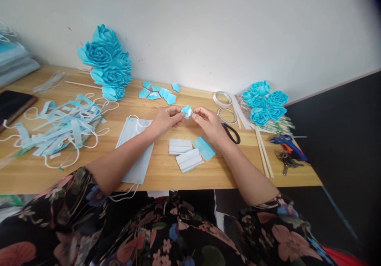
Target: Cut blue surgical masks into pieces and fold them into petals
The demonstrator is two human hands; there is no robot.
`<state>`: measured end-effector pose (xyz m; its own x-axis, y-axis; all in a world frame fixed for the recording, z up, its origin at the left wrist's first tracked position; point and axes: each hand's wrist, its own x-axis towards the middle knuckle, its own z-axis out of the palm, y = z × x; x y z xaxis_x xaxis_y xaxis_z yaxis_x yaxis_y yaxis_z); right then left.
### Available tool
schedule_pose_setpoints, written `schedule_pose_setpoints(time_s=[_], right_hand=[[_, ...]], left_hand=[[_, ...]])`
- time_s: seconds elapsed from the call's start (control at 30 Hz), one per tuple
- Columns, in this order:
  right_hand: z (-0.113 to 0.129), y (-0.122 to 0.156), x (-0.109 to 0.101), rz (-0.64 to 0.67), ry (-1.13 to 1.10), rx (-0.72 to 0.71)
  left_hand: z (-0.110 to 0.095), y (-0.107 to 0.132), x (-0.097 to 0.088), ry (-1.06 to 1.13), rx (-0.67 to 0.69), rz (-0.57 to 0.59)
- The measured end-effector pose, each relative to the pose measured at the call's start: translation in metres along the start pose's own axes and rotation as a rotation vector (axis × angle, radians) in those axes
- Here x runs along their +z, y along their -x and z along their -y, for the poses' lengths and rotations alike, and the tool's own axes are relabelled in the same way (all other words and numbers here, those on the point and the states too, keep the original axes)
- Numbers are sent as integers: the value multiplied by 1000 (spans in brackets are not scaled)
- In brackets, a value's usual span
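Observation:
My left hand [165,120] and my right hand [208,123] meet above the wooden table [160,174], both pinching one small folded blue piece [187,111] between their fingertips. Just in front of my hands lie cut rectangles of mask cloth [190,154], white and blue. A whole blue face mask [135,149] rests under my left forearm. Several folded blue petals [159,92] sit in a loose group beyond my hands.
A big cluster of blue roses [107,61] leans on the wall. Smaller roses [264,101], tape rolls [224,106], scissors [232,133], sticks [263,153], a glue gun [287,143] and keys [285,160] lie right. Mask scraps [59,125] and a dark tablet [13,105] lie left.

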<state>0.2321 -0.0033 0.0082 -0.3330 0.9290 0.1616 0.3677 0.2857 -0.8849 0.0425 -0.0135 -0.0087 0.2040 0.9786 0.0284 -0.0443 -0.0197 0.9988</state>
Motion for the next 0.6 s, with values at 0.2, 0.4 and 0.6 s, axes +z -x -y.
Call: schedule_pose_setpoints(time_s=[0.2,0.4,0.6], right_hand=[[0,1,0,24,29,2],[2,0,-1,65,-113,63],[-3,-1,1,133,-314,108]], left_hand=[[4,-1,-1,17,7,30],[6,-2,-3,22,11,99],[9,-2,-4,50,31,141]])
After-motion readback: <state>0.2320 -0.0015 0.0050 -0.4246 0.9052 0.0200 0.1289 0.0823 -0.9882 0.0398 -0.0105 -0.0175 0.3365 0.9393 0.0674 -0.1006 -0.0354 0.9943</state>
